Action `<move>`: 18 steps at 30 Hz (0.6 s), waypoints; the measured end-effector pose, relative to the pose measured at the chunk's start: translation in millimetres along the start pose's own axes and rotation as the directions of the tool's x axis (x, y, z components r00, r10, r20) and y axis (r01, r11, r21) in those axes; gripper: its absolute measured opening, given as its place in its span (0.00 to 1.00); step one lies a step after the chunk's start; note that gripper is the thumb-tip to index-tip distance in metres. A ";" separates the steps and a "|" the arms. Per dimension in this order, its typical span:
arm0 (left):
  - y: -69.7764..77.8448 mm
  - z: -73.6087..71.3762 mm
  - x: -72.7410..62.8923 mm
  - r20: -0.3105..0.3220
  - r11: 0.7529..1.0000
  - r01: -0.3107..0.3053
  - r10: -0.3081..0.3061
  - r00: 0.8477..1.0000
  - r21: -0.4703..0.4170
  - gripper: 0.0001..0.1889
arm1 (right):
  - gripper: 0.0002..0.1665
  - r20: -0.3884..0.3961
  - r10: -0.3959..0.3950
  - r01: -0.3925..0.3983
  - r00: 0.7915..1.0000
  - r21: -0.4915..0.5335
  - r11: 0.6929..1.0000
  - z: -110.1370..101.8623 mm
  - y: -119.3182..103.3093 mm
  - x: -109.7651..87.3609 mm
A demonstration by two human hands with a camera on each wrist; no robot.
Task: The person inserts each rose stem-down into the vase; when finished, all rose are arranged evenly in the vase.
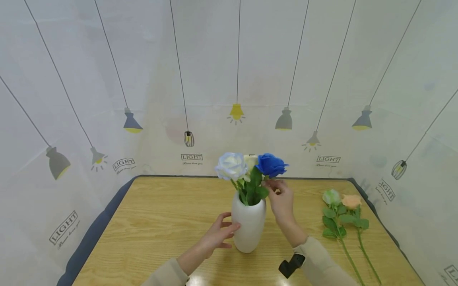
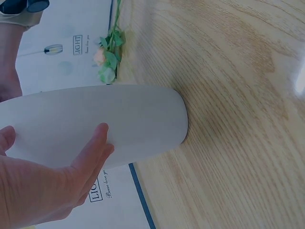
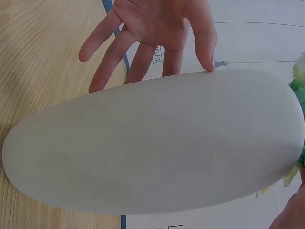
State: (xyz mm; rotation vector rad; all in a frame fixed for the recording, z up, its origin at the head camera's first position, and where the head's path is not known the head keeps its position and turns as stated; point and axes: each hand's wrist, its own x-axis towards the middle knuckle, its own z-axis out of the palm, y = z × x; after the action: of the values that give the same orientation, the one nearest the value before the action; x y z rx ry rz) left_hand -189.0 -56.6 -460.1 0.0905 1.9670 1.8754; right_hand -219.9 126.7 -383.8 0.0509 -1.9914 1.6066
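Note:
A tall white vase (image 1: 248, 224) stands upright on the table, holding a pale blue-white rose (image 1: 231, 166), a cream flower (image 1: 251, 162) partly hidden behind, and a blue rose (image 1: 272, 165). My left hand (image 1: 217, 234) steadies the vase's left side; its spread, fairly straight fingers touch the wall, as the left wrist view also shows. Just under the blue bloom, my right hand (image 1: 282, 198) pinches the blue rose with thumb and fingertips. Green leaves (image 1: 255, 186) crowd the vase's mouth and hide the lower stems.
On the right of the wooden table (image 1: 161, 222) lie a green-white rose (image 1: 331, 197) and a peach rose (image 1: 352, 201), their long stems toward the front. A white backdrop (image 1: 207, 79) printed with lamps rises behind the table's dark edge. A black strap device (image 1: 291, 265) is on the right wrist.

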 end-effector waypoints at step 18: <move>-0.1 0.6 0.0 -0.001 1.000 -0.004 0.004 1.000 -0.006 0.40 | 0.06 0.027 -0.028 0.027 0.999 0.034 0.999 -8.7 -5.2 -3.1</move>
State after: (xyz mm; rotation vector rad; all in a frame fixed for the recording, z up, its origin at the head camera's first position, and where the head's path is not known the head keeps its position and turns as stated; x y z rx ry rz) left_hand -188.8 -56.0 -460.2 0.0917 1.9629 1.8839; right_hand -211.9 132.1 -379.7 0.1138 -1.9766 1.6298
